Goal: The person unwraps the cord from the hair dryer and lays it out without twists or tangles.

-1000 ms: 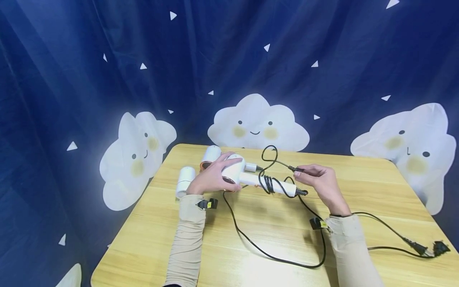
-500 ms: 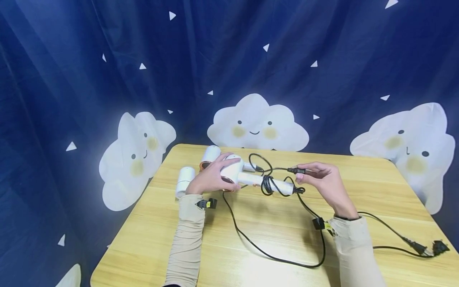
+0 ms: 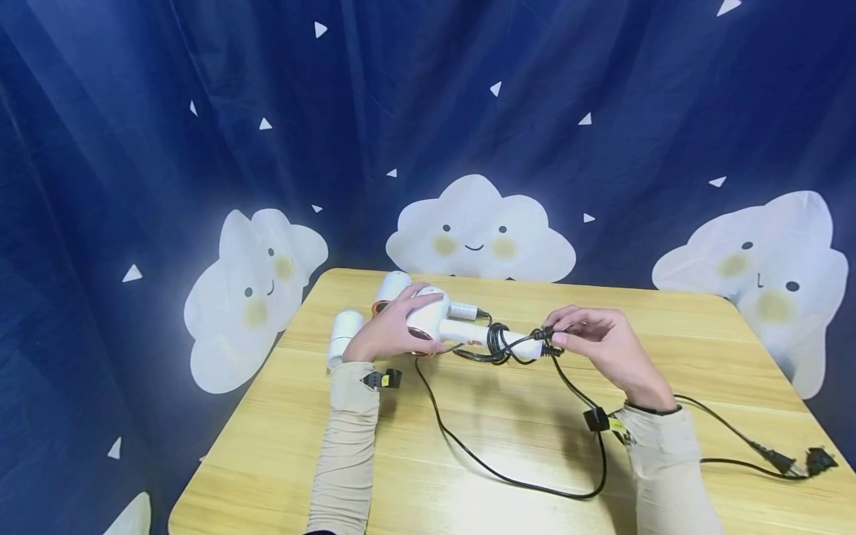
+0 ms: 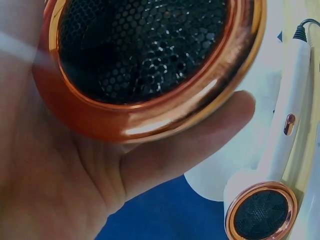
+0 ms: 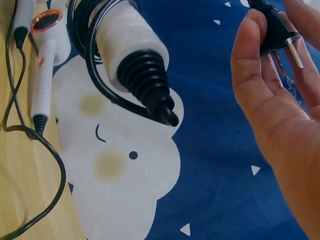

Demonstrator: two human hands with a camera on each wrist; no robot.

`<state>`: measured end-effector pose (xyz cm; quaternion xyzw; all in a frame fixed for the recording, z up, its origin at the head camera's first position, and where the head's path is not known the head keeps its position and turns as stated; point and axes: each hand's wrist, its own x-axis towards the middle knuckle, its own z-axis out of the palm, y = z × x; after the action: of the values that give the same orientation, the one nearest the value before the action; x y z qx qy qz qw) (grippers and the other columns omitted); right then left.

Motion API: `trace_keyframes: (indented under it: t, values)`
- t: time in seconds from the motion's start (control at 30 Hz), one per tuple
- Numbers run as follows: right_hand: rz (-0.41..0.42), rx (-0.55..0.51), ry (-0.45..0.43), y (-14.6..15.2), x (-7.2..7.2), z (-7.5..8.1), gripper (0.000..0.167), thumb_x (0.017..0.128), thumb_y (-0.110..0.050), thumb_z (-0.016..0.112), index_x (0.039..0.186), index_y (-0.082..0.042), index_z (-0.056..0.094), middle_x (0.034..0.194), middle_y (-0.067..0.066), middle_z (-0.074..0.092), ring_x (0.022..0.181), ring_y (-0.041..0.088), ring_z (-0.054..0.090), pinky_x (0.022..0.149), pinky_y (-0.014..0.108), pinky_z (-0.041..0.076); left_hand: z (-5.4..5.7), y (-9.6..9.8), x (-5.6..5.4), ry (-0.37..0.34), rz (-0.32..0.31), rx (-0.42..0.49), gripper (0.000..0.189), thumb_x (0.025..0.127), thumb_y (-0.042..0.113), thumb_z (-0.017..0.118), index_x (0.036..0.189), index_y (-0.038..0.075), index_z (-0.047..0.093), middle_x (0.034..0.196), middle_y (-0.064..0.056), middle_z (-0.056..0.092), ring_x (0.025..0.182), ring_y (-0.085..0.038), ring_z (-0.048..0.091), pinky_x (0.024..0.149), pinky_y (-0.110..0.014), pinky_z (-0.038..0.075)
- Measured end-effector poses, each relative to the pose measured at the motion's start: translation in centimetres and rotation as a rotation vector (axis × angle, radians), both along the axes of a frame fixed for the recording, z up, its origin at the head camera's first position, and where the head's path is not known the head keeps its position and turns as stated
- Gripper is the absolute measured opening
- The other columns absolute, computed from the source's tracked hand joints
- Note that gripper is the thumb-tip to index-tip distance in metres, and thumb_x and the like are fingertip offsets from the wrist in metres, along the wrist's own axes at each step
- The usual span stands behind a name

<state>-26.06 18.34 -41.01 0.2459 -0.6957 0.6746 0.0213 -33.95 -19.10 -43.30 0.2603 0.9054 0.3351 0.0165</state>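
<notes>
My left hand (image 3: 388, 331) grips the round head of a white hair dryer (image 3: 461, 332); its copper-coloured rim (image 4: 175, 120) and dark mesh face the left wrist camera. A black power cord (image 3: 498, 343) is coiled several times around the dryer's handle. At the handle's end, my right hand (image 3: 605, 345) pinches a black two-pin plug (image 5: 275, 30) between fingers and thumb. The right wrist view shows the plug's metal pins and, apart from it, the ribbed cord sleeve (image 5: 147, 80). In the head view, fingers mostly hide the plug.
Behind the held dryer lies a second white hair dryer (image 3: 464, 310). Another white dryer-like body (image 3: 345, 334) stands left of my left hand. A loose black cord (image 3: 495, 474) loops across the wooden table (image 3: 281, 453). Two more plugs (image 3: 819, 462) lie at the right edge.
My right hand has brought the plug slightly down to the handle's end. The cord loop above the handle has gone, and slack now hangs below it. The dryer has shifted slightly left.
</notes>
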Motion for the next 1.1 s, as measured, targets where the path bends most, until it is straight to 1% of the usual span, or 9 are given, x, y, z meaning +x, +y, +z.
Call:
trace_keyframes:
  t: [0.1,0.27,0.37,0.47,0.6,0.73,0.83,0.97,1.1]
  values:
    - [0.0,0.041,-0.005,0.0,0.2,0.1,0.009,0.094,0.006,0.067,0.1,0.003,0.075,0.11,0.002,0.076,0.107,0.012,0.07,0.09,0.022,0.055,0.0,-0.1,0.1,0.002,0.007,0.002,0.092,0.069,0.054,0.089,0.151,0.041,0.05,0.167,0.006,0.032,0.14,-0.027,0.048,0.105,-0.049,0.05]
    - [-0.016,0.234,-0.049,0.2,0.4,0.3,0.024,0.095,-0.006,0.072,0.118,0.001,0.072,0.118,0.004,0.077,0.095,0.01,0.073,0.083,0.025,0.058,0.2,-0.4,0.2,0.005,0.02,0.003,0.092,0.07,0.053,0.09,0.151,0.041,0.049,0.167,0.008,0.03,0.144,-0.027,0.045,0.107,-0.051,0.049]
    - [0.012,0.333,-0.083,0.5,0.4,0.4,0.026,0.094,-0.01,0.075,0.119,-0.002,0.073,0.114,0.0,0.078,0.092,0.014,0.074,0.081,0.026,0.059,0.3,-0.5,0.2,0.01,0.022,0.004,0.092,0.07,0.053,0.09,0.151,0.04,0.05,0.167,0.008,0.03,0.145,-0.027,0.044,0.107,-0.051,0.049]
    - [0.059,0.392,-0.11,0.9,0.4,0.4,0.024,0.093,-0.012,0.075,0.116,-0.004,0.074,0.109,-0.004,0.079,0.091,0.014,0.074,0.082,0.026,0.059,0.3,-0.6,0.1,0.013,0.022,0.004,0.092,0.068,0.057,0.088,0.151,0.04,0.05,0.167,0.009,0.03,0.145,-0.027,0.043,0.107,-0.051,0.049]
    - [0.085,0.44,-0.14,1.5,0.5,0.3,0.021,0.092,-0.012,0.076,0.111,-0.003,0.074,0.105,0.0,0.079,0.09,0.015,0.075,0.084,0.026,0.059,0.1,-0.8,0.0,0.013,0.024,0.011,0.094,0.068,0.06,0.087,0.151,0.039,0.05,0.167,0.009,0.03,0.145,-0.027,0.043,0.107,-0.051,0.049]
    - [0.062,0.495,-0.171,2.0,0.3,0.1,0.019,0.091,-0.015,0.078,0.107,-0.006,0.074,0.1,0.004,0.079,0.088,0.018,0.075,0.084,0.025,0.058,0.0,-0.9,-0.1,0.022,0.03,0.013,0.093,0.068,0.057,0.089,0.151,0.04,0.05,0.167,0.009,0.031,0.144,-0.029,0.043,0.105,-0.052,0.049]
    - [0.054,0.524,-0.192,2.3,0.0,-0.2,0.019,0.091,-0.018,0.079,0.105,-0.007,0.074,0.098,0.006,0.079,0.086,0.016,0.074,0.083,0.025,0.056,0.0,-0.9,-0.2,0.027,0.039,0.016,0.092,0.069,0.052,0.09,0.151,0.042,0.05,0.167,0.009,0.03,0.144,-0.03,0.043,0.105,-0.053,0.049]
    - [0.076,0.523,-0.228,2.8,-0.4,-0.6,0.022,0.093,-0.018,0.076,0.107,-0.002,0.07,0.1,0.013,0.078,0.087,0.014,0.074,0.084,0.027,0.057,-0.1,-1.1,-0.3,0.029,0.049,0.023,0.091,0.069,0.054,0.09,0.15,0.044,0.049,0.168,0.01,0.029,0.144,-0.03,0.043,0.105,-0.053,0.049]
    - [0.113,0.5,-0.276,3.1,-1.0,-1.5,0.027,0.096,-0.015,0.072,0.111,0.006,0.064,0.101,0.02,0.076,0.087,0.019,0.075,0.082,0.033,0.061,-0.2,-1.3,-0.3,0.029,0.048,0.035,0.091,0.069,0.06,0.087,0.15,0.045,0.049,0.168,0.01,0.03,0.146,-0.029,0.043,0.105,-0.053,0.05]
